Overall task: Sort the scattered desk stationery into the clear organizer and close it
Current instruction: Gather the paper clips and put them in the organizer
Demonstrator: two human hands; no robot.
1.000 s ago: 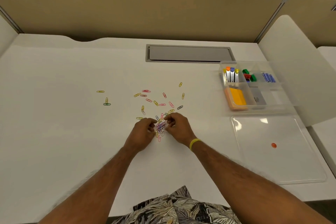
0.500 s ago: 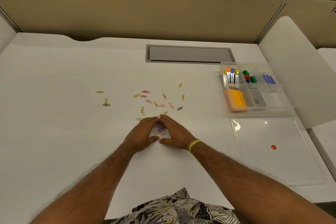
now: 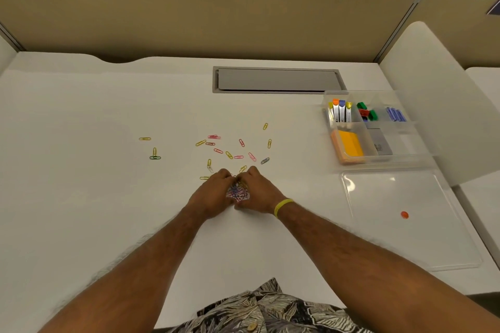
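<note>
Paper-clip heap (image 3: 238, 192) in curled grip of left hand (image 3: 212, 194) and right hand (image 3: 260, 192), clear organizer (image 3: 378, 163) near tabletop (image 3: 81, 197) right edge.

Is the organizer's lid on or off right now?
Off. The clear lid lies flat on the desk beside the organizer, whose compartments are uncovered.

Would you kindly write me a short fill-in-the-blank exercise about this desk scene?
1. The left hand and right hand hold a pile of paper clips between them on the ____ desk.
2. The right wrist wears a ____ band.
3. The clear organizer is ____, its lid lying flat on the desk beside it.

Missing words: white; yellow; open.
</note>
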